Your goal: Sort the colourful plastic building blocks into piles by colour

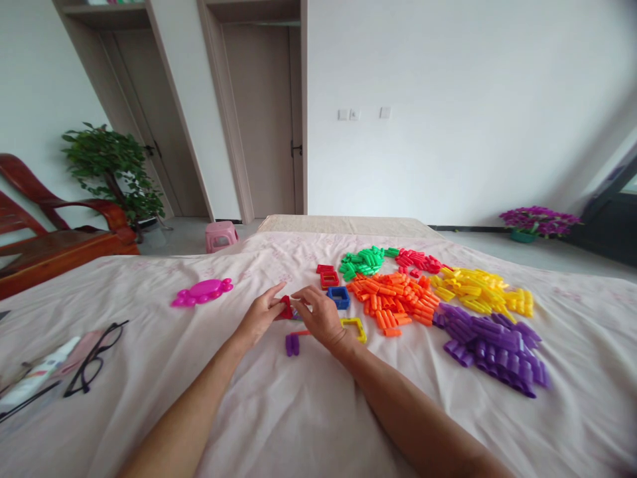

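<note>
Black glasses (pixel 88 360) lie well left of the left grip (pixel 261 313), and a purple pile (pixel 502 335) spreads well right of the right grip (pixel 321 318). Two purple pieces (pixel 288 345) sit between the grips, on the near side. The left grip is nearly closed, thumb and finger pinching a red piece (pixel 285 307); the right grip has bent fingers close beside it, and I cannot tell whether they hold anything. A yellow frame (pixel 360 330) lies just right of the right grip, then, farther off, an orange pile (pixel 393 299), a blue frame (pixel 341 306) and a green pile (pixel 365 260)
</note>
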